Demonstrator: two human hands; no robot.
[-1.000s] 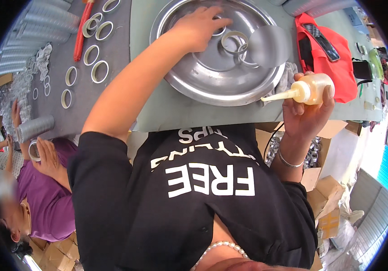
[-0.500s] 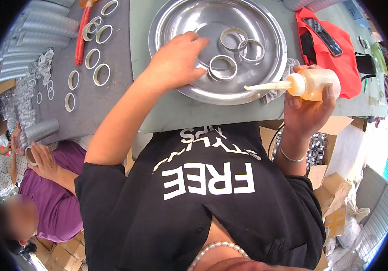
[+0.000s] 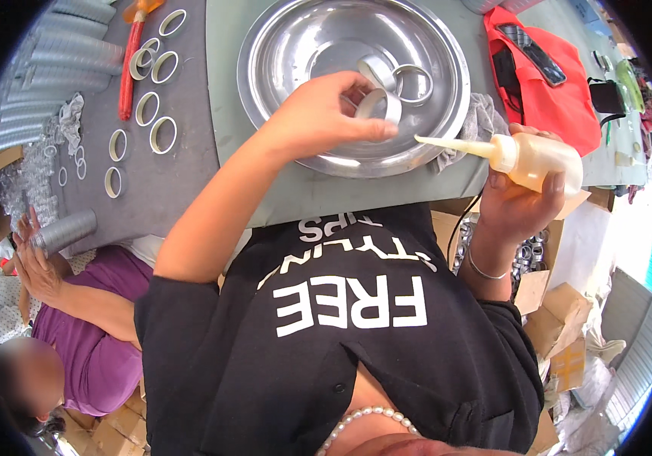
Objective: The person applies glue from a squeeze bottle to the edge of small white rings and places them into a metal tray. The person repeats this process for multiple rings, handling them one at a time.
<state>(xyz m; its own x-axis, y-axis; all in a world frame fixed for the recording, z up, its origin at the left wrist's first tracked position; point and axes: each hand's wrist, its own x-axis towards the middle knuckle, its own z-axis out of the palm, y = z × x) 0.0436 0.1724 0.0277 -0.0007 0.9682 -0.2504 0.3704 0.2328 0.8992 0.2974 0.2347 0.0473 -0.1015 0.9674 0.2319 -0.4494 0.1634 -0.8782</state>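
Note:
My left hand (image 3: pixel 318 114) is closed on a pale metal ring (image 3: pixel 394 110), lifted and tilted over a shiny steel basin (image 3: pixel 248 83). Two similar rings lie together in the basin, one partly behind the held ring and another ring (image 3: pixel 416 101) just right of it. In my right hand (image 3: pixel 512 209) is a translucent squeeze bottle (image 3: pixel 545 163) with a long yellowish nozzle. It lies sideways, its nozzle tip (image 3: pixel 419 139) pointing left at the basin's near rim, a little right of my left fingers and apart from the ring.
Several rings (image 3: pixel 163 149) and a red-handled tool (image 3: pixel 127 80) lie on the grey tabletop at left. A grey cloth (image 3: pixel 478 114), red bag (image 3: pixel 569 121) and phone (image 3: pixel 531 53) are right of the basin. A co-worker in a purple top (image 3: pixel 109 327) sits at left.
My left hand has moved right and grasped a ring, raising it from the basin. The bottle has shifted slightly right and down. The co-worker's hands have moved.

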